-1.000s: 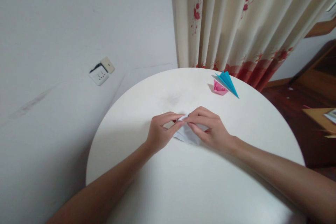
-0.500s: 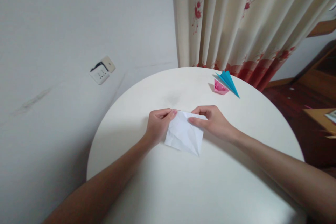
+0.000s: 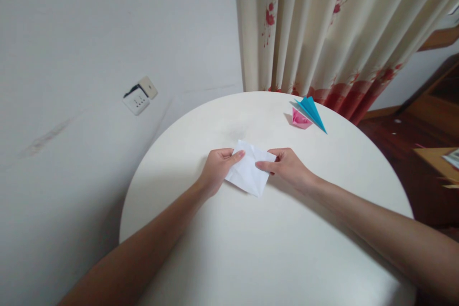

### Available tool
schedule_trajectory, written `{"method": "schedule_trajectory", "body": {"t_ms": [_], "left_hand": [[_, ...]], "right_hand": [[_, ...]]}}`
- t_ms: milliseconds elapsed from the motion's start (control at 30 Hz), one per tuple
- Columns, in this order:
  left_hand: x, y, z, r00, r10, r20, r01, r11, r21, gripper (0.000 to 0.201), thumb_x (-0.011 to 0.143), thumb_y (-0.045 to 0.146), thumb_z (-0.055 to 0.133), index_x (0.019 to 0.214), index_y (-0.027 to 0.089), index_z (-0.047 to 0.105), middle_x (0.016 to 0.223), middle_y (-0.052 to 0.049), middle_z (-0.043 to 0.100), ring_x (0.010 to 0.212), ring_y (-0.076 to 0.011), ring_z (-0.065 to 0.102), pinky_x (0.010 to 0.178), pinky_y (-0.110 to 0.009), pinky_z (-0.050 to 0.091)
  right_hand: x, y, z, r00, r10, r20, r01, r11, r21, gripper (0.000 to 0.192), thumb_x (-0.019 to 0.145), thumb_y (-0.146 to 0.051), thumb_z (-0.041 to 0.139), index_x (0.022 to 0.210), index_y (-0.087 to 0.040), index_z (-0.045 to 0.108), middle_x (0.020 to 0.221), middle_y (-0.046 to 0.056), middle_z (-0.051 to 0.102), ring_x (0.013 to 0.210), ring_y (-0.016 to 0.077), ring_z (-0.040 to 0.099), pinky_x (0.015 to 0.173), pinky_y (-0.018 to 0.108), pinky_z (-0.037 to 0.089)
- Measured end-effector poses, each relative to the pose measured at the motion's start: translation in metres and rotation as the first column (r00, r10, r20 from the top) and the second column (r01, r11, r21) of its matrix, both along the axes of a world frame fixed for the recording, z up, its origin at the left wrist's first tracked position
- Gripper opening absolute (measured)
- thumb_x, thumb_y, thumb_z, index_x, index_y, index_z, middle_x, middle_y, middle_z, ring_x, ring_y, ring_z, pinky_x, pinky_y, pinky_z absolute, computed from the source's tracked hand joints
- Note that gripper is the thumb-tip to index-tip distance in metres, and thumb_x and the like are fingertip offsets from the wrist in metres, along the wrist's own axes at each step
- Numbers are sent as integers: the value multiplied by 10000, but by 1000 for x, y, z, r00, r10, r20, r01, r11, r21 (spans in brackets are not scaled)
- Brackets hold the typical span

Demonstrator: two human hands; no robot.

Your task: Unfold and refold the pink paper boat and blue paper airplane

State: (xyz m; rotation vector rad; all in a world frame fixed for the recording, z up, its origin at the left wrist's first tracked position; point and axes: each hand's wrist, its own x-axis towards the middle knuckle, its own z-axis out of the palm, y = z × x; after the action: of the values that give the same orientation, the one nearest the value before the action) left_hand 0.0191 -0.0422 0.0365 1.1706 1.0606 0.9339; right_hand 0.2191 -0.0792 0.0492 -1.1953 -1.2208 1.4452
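A folded sheet of white paper, roughly square and creased, is held between both hands over the round table. My left hand pinches its left side, thumb on top and the fingers mostly hidden beneath. On the opposite side, my right hand grips the paper's right corner, its thumb lying across the upper face. One corner of the paper points away from me and another points toward me. Whether the paper touches the tabletop I cannot tell.
Toward the far right of the white table lie a blue paper plane and a small pink paper boat, side by side. A curtain hangs behind. On the left wall is a socket.
The white paper has tilted and shifted slightly away from me, its far corner now standing above my left thumb. My right hand has moved a little to the left; both hands keep hold.
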Motion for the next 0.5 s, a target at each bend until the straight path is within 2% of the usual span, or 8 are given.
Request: {"method": "schedule_trajectory", "body": {"t_ms": [133,200,267,367,433,500], "left_hand": [[1,0,-2,993,-118,25,119,991,-55,429,687,466,860,889,98,773,856,-118,775,706,-206,710,660,-290,537],[2,0,-3,990,-135,36,137,988,-75,446,673,459,872,901,88,777,881,-130,777,757,-232,723,737,-328,556],[2,0,-5,992,-112,53,116,991,-66,449,682,457,868,921,87,779,912,-137,778,791,-253,729,790,-368,563],[1,1,-7,997,-39,63,41,999,-24,442,700,454,858,936,89,779,938,-143,778,800,-266,730,794,-393,569],[1,1,-7,998,-9,54,10,1000,-16,444,696,454,861,927,85,777,942,-150,777,800,-269,729,785,-396,572],[1,1,-6,998,-26,54,27,999,-33,459,681,452,871,933,80,774,955,-155,774,812,-270,729,791,-401,575]], "right_hand": [[1,2,-5,988,-149,39,148,988,44,331,619,-406,842,630,-138,648,549,-30,552,533,94,432,517,257,316],[1,3,-7,979,-203,12,202,978,56,334,614,-407,854,660,-139,660,577,-19,579,549,100,456,533,260,337],[0,3,-9,984,-170,-54,171,985,9,353,626,-428,857,755,-138,702,677,17,654,607,123,525,581,271,391],[-2,1,-10,995,-31,-92,23,996,-88,406,640,-485,853,814,-136,740,797,67,712,675,146,577,636,288,431],[-3,-1,-11,998,22,-63,-29,993,-116,409,629,-506,857,731,-129,734,740,64,697,631,133,544,610,284,411],[-4,-2,-12,999,19,-38,-23,993,-114,411,609,-510,863,652,-132,710,653,40,654,577,113,490,573,279,373]]}}
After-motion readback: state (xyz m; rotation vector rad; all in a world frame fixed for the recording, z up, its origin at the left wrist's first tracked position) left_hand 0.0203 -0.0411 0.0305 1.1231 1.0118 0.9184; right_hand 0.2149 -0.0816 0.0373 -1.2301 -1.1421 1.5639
